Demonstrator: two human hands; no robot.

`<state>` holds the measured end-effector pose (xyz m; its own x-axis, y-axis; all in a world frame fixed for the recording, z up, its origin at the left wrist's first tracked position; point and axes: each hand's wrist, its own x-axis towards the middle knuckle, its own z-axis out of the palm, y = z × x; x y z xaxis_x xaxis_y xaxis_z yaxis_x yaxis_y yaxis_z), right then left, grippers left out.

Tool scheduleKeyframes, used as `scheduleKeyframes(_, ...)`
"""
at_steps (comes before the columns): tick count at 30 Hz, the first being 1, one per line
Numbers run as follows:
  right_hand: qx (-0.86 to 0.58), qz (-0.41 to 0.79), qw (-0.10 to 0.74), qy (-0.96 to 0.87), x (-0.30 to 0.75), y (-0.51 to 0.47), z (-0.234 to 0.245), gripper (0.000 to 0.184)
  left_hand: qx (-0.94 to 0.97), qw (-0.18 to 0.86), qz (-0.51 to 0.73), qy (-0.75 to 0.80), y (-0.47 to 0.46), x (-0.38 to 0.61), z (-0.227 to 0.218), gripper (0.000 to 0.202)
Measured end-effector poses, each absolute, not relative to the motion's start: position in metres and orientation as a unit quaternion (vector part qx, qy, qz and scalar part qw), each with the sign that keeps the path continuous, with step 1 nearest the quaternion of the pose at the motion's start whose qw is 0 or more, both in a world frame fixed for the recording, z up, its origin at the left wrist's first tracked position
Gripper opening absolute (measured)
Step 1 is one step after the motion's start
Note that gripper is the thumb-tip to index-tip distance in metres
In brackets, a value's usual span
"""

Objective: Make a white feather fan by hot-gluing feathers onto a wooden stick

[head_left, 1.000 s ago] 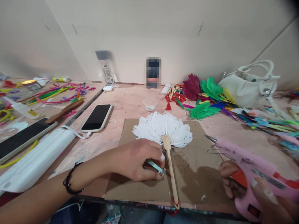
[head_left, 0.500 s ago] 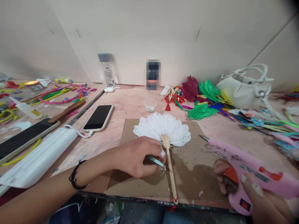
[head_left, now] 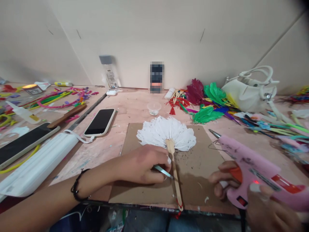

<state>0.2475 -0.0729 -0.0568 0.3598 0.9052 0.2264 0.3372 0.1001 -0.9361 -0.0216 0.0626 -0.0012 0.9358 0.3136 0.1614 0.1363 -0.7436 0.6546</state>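
A white fan point(head_left: 166, 132), feathery or lacy at its edge, lies on a brown cardboard sheet point(head_left: 200, 161). Its wooden handle point(head_left: 177, 183) points towards me, with a red cord at the end. My left hand point(head_left: 147, 164) is closed around slim metal tweezers point(head_left: 164, 171), whose tips are close beside the handle; whether they pinch anything I cannot make out. At the right, my right hand point(head_left: 262, 199) grips a pink hot glue gun point(head_left: 248, 158), with fingers at its orange trigger. The gun's nozzle points up and left, away from the fan.
Behind the fan are a small clear cup point(head_left: 154, 109), green feathers point(head_left: 209, 114) and a white handbag point(head_left: 248, 90). To the left lie a phone point(head_left: 100, 122), a white power strip-like block point(head_left: 41, 164) and another phone point(head_left: 26, 141). A bottle point(head_left: 109, 72) stands against the wall.
The glue gun has turned so its nozzle sits higher, while its grip has shifted left. A red light now shows near my right thumb. My left hand has barely moved.
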Motion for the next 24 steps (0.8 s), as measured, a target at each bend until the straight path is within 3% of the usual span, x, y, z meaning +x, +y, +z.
scheduleKeyframes(3, -0.606, 0.348, 0.541, -0.467, 0.226, -0.077, -0.046, 0.052, 0.897, 0.391, 0.150, 0.140, 0.063, -0.020, 0.001, 0.009)
scheduleKeyframes(6, -0.645, 0.360, 0.524, -0.424, 0.189, -0.082, -0.035, 0.035, 0.870, 0.435, 0.167, 0.162, 0.061, -0.019, 0.004, 0.009)
scheduleKeyframes(10, -0.645, 0.366, 0.504, -0.444, 0.158, -0.078, -0.034, 0.027, 0.853, 0.455, 0.183, 0.178, 0.059, -0.019, 0.007, 0.008)
scheduleKeyframes(20, -0.734, 0.205, 0.409, -0.503, 0.162, -0.074, -0.027, 0.015, 0.862, 0.443, 0.183, 0.163, 0.056, -0.018, 0.004, 0.010)
scheduleKeyframes(24, -0.746, 0.171, 0.417, -0.489, 0.167, -0.077, -0.030, 0.015, 0.885, 0.399, 0.179, 0.157, 0.059, -0.019, 0.005, 0.018)
